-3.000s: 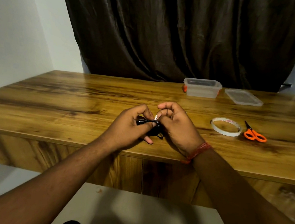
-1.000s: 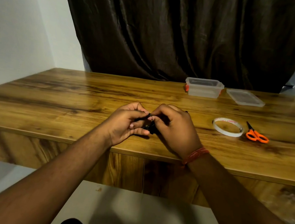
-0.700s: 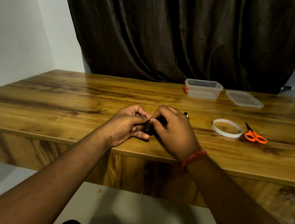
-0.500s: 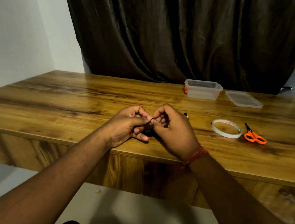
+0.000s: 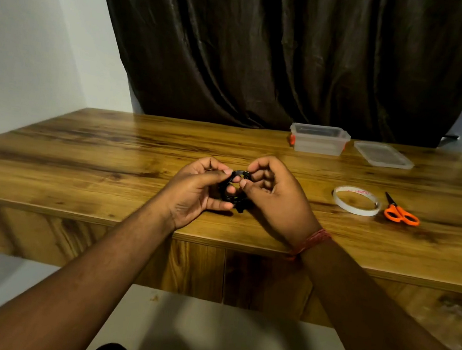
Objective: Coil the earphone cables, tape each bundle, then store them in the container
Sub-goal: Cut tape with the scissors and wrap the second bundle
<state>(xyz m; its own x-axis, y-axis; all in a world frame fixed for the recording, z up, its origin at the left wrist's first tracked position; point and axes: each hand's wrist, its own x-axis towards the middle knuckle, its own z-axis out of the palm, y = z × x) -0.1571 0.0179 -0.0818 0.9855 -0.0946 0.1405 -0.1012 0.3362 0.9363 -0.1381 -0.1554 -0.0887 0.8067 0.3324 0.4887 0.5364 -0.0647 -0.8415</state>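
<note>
**deskwatcher:** ok so biggest stuff first. Dark curtain (image 5: 282, 53) fills the far wall, and a wide wooden table (image 5: 80, 156) runs across the whole scene. On the far right of it there's a clear container (image 5: 319, 140) with orange clips, open on top, and its lid (image 5: 383, 155) is lying flat just beside it on the right.

**coil_guy:** and the tape?

**deskwatcher:** tape roll (image 5: 356, 200) is lying flat on the right side, nearer than the container, with orange scissors (image 5: 401, 214) just to its right. Close together; can't tell if they touch.

**coil_guy:** what are the hands doing tho

**deskwatcher:** both are up over the near middle of the table, facing each other. Left hand (image 5: 196, 191) has its fingers curled, thumb and fingertips pinching the left side of a small black earphone coil (image 5: 232, 189). Right hand (image 5: 276, 200) is curled too, thumb and forefinger pinching the coil's right and top edge. There's a red thread band (image 5: 313, 238) on that wrist.

**coil_guy:** so the coil's between them?

**deskwatcher:** yep, a little loop held between the two hands, well apart from the container. Whether there's tape on it, can't tell, too small and dark.
</note>
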